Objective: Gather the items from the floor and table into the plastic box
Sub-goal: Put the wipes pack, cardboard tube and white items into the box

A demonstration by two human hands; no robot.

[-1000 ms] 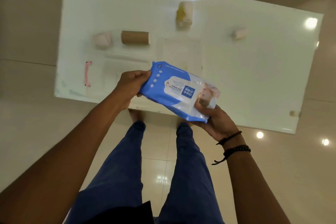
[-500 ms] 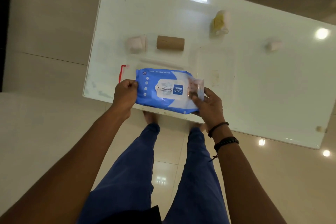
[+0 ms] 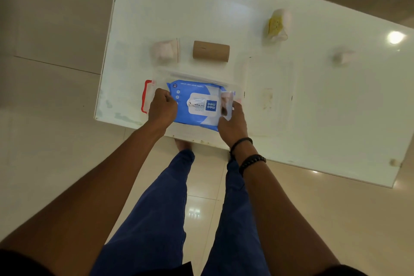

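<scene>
A blue pack of wet wipes (image 3: 197,103) sits inside the clear plastic box (image 3: 195,74) with a red side handle (image 3: 146,99), at the near edge of the white table (image 3: 324,119). My left hand (image 3: 162,108) grips the pack's left end and my right hand (image 3: 233,124) grips its right end. Behind the box lie a cardboard tube (image 3: 211,51) and a pale pink wad (image 3: 164,50). Farther right are a yellow and white bundle (image 3: 277,24) and a small white piece (image 3: 342,57).
The box's clear lid (image 3: 268,96) lies flat on the table right of the box. My legs in blue trousers (image 3: 165,208) stand on the glossy tiled floor (image 3: 44,130) at the table's near edge.
Both hands have carried the wipes pack forward and down from in front of the table into the clear box. The pack has turned level.
</scene>
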